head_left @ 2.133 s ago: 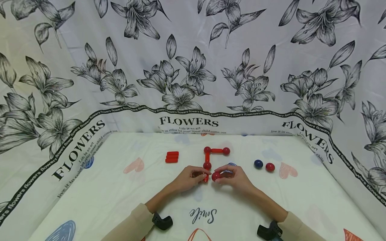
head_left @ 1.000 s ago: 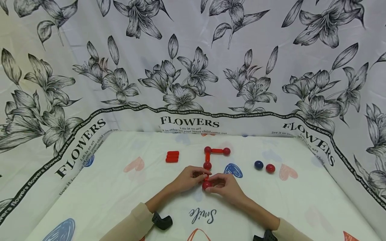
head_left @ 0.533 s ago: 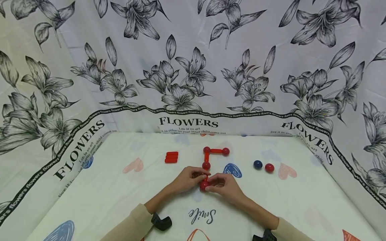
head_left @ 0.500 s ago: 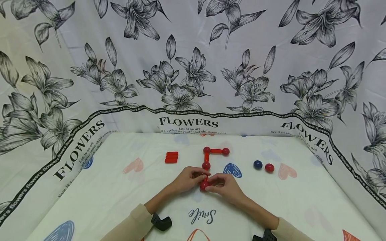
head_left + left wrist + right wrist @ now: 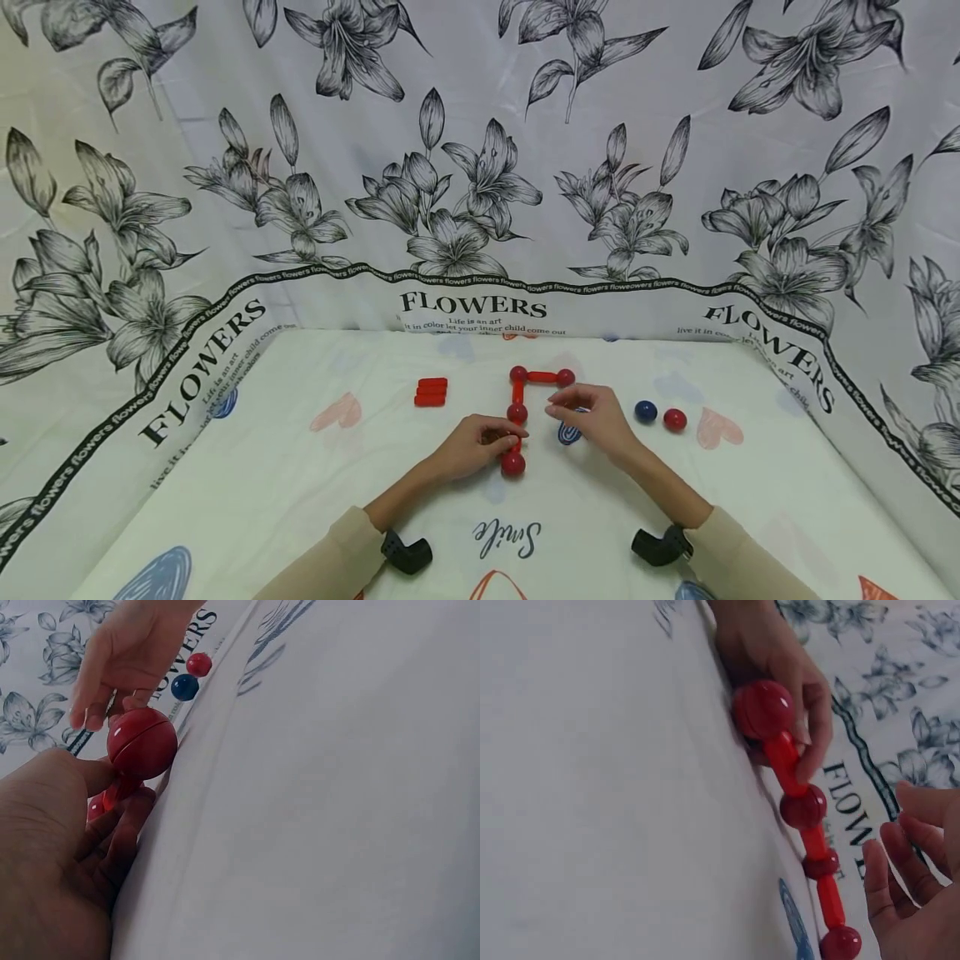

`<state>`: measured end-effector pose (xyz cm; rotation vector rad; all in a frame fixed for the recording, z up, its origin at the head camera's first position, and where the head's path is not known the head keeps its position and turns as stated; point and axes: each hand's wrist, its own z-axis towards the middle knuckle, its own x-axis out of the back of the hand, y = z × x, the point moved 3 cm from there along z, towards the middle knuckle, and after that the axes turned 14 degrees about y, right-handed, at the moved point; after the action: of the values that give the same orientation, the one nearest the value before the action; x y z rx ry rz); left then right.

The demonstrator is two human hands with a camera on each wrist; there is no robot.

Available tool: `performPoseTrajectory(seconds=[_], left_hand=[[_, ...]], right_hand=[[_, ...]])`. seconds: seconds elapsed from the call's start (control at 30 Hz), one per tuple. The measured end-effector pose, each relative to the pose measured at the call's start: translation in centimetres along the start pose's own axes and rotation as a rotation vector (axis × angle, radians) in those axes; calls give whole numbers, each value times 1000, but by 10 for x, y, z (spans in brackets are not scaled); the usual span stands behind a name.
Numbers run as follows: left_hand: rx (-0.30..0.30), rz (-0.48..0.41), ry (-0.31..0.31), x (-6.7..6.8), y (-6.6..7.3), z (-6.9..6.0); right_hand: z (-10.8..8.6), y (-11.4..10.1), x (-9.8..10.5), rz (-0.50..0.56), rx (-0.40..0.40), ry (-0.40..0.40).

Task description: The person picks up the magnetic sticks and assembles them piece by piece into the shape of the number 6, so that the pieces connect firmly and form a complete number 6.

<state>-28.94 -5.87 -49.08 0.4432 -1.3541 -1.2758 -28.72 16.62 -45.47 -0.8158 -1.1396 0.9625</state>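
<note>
Fingers, left hand (image 5: pixel 468 446): thumb and fingertips pinching the lower stick (image 5: pixel 782 761), between the near ball (image 5: pixel 513 464) and the middle ball (image 5: pixel 517 412).
Fingers, right hand (image 5: pixel 600 417): parted, lightly bent, nothing between them; hand just to the right of the middle ball.
Red chain (image 5: pixel 518 392): on the cloth-covered desk (image 5: pixel 255 467); goes up from near ball through middle ball to corner ball (image 5: pixel 518 375), then bends right along the top stick (image 5: pixel 542 377) to the end ball (image 5: pixel 566 378).
Joint at middle ball: stick seems to meet it in the right wrist view; firmness, cannot tell.
Step, as judged: lining up and joining the lower stick to the middle ball.
Good handling: sight straight along the chain's upright part; steady the middle ball with the right hand, push lengthwise, keep the pinch light.
Risk: a sideways push may roll the ball or swing the corner.
Spares: three red sticks (image 5: pixel 431 392) left; blue ball (image 5: pixel 646 412), loose red ball (image 5: pixel 675 419) right.
</note>
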Motion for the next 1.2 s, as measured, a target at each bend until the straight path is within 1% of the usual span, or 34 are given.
performPoseTrajectory(seconds=[0.07, 0.13, 0.23, 0.33, 0.4, 0.47, 0.5, 0.53, 0.7, 0.73, 0.77, 0.9, 0.97, 1.03, 1.13, 1.2], left_hand=[[-2, 3, 0, -1, 0, 0], [-4, 4, -1, -2, -1, 0], [3, 15, -3, -4, -2, -1], [17, 26, -4, -7, -2, -1], [21, 37, -1, -8, -1, -1], [25, 36, 3, -8, -1, -1], [33, 36, 5, -7, 3, -2], [33, 39, 5, -6, 4, -2], [33, 41, 6, -1, 6, -1], [25, 42, 5, -1, 2, 0], [26, 37, 5, -1, 2, 0], [36, 38, 7, 6, 1, 2], [38, 57, 34, 14, 1, 4], [29, 82, 88, 26, 1, 7], [13, 121, 206, 48, -2, 14], [3, 136, 290, 64, -6, 18]], right_hand=[[13, 4, 5, -36, -7, 73], [25, 10, 8, -68, -25, 128], [37, 22, 10, -85, -60, 183], [44, 35, 10, -118, -91, 195], [47, 44, 9, -138, -104, 186], [48, 51, 8, -163, -101, 173], [50, 55, 8, -167, -100, 171], [51, 57, 7, -174, -91, 171], [54, 61, 6, -216, 29, 185], [54, 61, 6, -221, 52, 191], [55, 61, 6, -224, 67, 195], [55, 63, 5, -228, 76, 194], [55, 62, 5, -231, 77, 192], [55, 62, 5, -234, 87, 192], [55, 60, 4, -231, 108, 192], [56, 60, 4, -226, 117, 191]])
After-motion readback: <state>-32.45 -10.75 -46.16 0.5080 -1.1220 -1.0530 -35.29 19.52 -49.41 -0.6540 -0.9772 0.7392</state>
